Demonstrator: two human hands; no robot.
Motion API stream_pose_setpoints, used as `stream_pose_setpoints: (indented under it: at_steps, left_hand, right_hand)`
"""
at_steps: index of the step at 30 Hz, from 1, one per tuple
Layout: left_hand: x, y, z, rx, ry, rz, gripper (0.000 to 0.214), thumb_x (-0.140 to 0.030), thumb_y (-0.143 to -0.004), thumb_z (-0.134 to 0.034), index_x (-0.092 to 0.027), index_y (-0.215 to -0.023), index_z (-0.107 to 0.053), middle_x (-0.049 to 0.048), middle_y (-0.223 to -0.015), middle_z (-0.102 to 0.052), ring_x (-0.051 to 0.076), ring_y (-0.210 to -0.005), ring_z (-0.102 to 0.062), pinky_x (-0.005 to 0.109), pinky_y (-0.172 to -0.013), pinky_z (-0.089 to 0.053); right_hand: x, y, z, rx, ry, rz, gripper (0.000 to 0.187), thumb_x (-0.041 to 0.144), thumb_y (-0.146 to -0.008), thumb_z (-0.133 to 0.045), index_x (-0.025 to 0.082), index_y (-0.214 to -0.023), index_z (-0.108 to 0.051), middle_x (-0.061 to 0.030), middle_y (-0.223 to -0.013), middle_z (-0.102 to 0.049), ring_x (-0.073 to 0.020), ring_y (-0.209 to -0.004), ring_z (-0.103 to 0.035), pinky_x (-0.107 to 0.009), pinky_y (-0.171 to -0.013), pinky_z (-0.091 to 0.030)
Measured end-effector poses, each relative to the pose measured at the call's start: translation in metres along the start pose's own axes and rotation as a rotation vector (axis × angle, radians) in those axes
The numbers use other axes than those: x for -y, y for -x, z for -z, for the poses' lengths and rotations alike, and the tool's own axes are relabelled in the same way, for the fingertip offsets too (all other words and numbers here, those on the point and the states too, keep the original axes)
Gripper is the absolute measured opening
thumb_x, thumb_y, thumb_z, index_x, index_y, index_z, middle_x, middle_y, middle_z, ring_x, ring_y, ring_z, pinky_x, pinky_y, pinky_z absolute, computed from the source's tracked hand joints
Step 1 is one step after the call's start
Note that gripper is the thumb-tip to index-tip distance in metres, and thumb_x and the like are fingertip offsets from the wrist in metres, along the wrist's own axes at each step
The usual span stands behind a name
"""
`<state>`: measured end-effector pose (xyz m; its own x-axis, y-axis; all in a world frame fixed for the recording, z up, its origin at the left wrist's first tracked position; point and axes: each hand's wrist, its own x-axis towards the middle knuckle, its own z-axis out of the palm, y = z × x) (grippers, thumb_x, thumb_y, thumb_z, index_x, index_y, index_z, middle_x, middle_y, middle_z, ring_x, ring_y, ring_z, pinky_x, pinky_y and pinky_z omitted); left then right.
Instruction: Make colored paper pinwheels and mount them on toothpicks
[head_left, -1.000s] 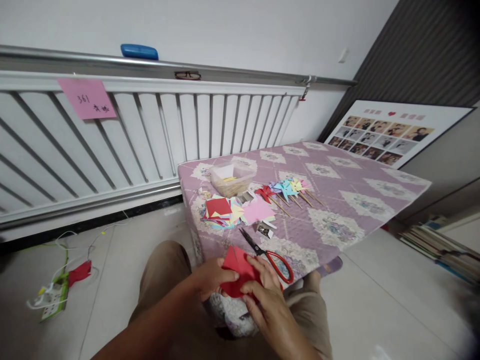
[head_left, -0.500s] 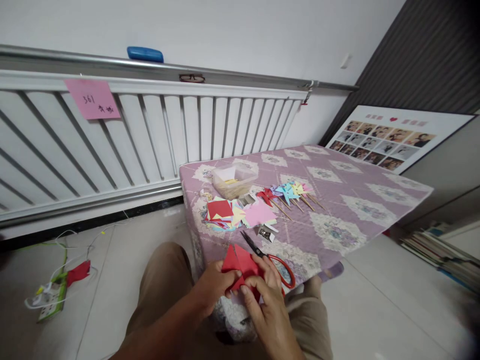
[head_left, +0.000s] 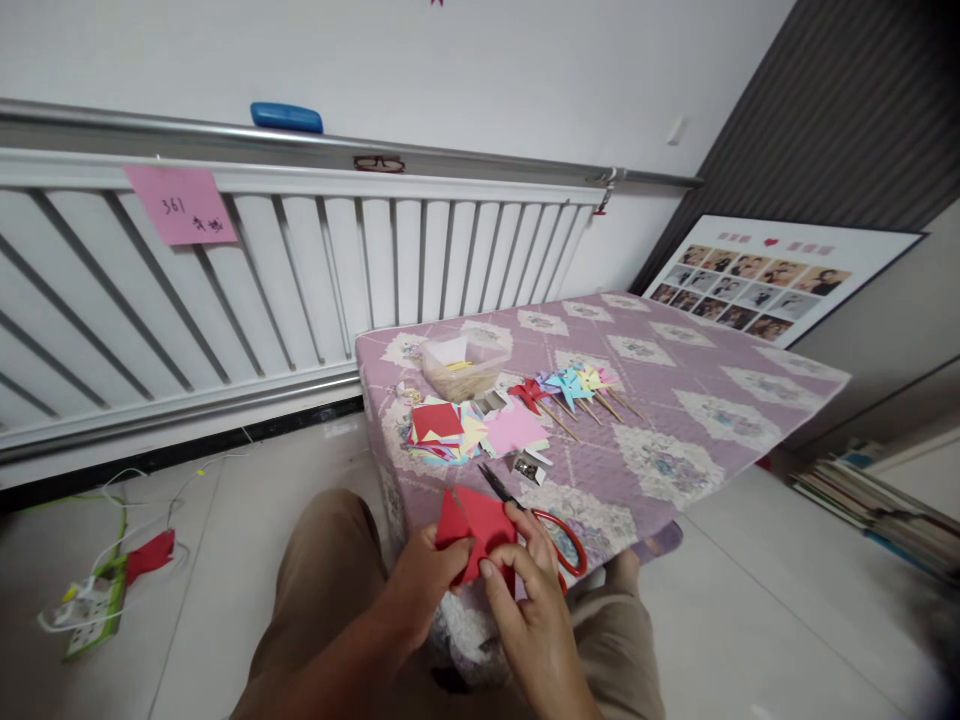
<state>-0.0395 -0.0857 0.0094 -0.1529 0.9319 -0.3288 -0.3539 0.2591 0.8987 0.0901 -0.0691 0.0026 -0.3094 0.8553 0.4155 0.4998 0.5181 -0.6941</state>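
A folded red paper sheet point(head_left: 480, 520) is held at the near edge of the table, above my lap. My left hand point(head_left: 424, 580) pinches its left side and my right hand point(head_left: 529, 590) grips its lower right, fingers curled on the fold. Red-handled scissors point(head_left: 551, 530) lie on the purple patterned tablecloth point(head_left: 675, 400) just behind my right hand. Further back sit a stack of coloured paper squares point(head_left: 465, 428), a pink sheet point(head_left: 516, 428), several finished paper pinwheels on sticks point(head_left: 574, 385) and a clear plastic box of sticks point(head_left: 461, 365).
A white radiator point(head_left: 300, 270) with a pink note point(head_left: 180, 203) lines the wall; a blue case point(head_left: 286, 117) and glasses point(head_left: 379, 163) rest on its ledge. A photo board point(head_left: 750, 285) leans at right, books point(head_left: 870, 495) lie on the floor, and a power strip with cables point(head_left: 94, 600) at left.
Both hands have lifted and turned the red paper slightly, folding it narrower. The view has shifted a little; nothing on the table moved.
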Motion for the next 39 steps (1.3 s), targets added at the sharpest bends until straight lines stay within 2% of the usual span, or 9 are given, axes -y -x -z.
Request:
stream_pose_setpoints:
  at_steps: [10, 16, 26, 33, 39]
  left_hand:
    - [0.002, 0.003, 0.0015, -0.026, 0.02, -0.012, 0.016, -0.031, -0.07, -0.059, -0.015, -0.07, -0.061, -0.0028, -0.053, -0.053, 0.01, -0.049, -0.042, 0.023, -0.048, -0.032]
    - [0.003, 0.0044, 0.0022, -0.04, 0.048, -0.016, 0.017, -0.03, -0.068, -0.061, -0.015, -0.074, -0.063, -0.0022, -0.056, -0.056, 0.01, -0.05, -0.043, 0.023, -0.05, -0.033]
    - [0.0026, 0.0062, 0.0023, -0.022, 0.027, -0.021, 0.018, -0.029, -0.067, -0.06, -0.014, -0.076, -0.062, -0.0021, -0.059, -0.054, 0.011, -0.055, -0.042, 0.024, -0.056, -0.034]
    - [0.0023, 0.0058, 0.0028, -0.057, -0.081, -0.03, 0.015, -0.027, -0.066, -0.059, -0.014, -0.073, -0.062, -0.0019, -0.061, -0.053, 0.011, -0.055, -0.041, 0.024, -0.056, -0.034]
    - [0.0008, 0.0055, 0.0016, -0.064, -0.115, -0.033, 0.015, -0.026, -0.066, -0.057, -0.014, -0.073, -0.062, -0.0028, -0.059, -0.053, 0.011, -0.055, -0.041, 0.024, -0.057, -0.036]
  right_hand:
    - [0.0008, -0.0016, -0.0011, -0.061, -0.074, -0.101, 0.016, 0.025, -0.081, -0.055, 0.022, -0.066, -0.057, -0.014, -0.128, -0.052, -0.0325, -0.121, -0.045, -0.058, -0.098, -0.036]
    - [0.0027, -0.0025, -0.0005, -0.016, -0.103, -0.158, 0.016, 0.024, -0.081, -0.054, 0.022, -0.065, -0.056, -0.0135, -0.128, -0.052, -0.0328, -0.121, -0.046, -0.054, -0.095, -0.04]
    - [0.0011, -0.004, -0.0009, -0.019, -0.02, -0.085, 0.013, 0.018, -0.077, -0.056, 0.022, -0.064, -0.054, -0.0137, -0.123, -0.053, -0.0326, -0.119, -0.046, -0.055, -0.094, -0.039]
    - [-0.0006, -0.003, 0.0004, -0.02, 0.025, -0.035, 0.015, 0.018, -0.078, -0.055, 0.022, -0.064, -0.053, -0.0123, -0.117, -0.056, -0.0316, -0.118, -0.047, -0.052, -0.092, -0.042]
    - [-0.0012, -0.0021, -0.0001, -0.001, 0.041, -0.029, 0.013, 0.016, -0.078, -0.055, 0.021, -0.065, -0.055, -0.0152, -0.121, -0.053, -0.0323, -0.12, -0.045, -0.054, -0.095, -0.038]
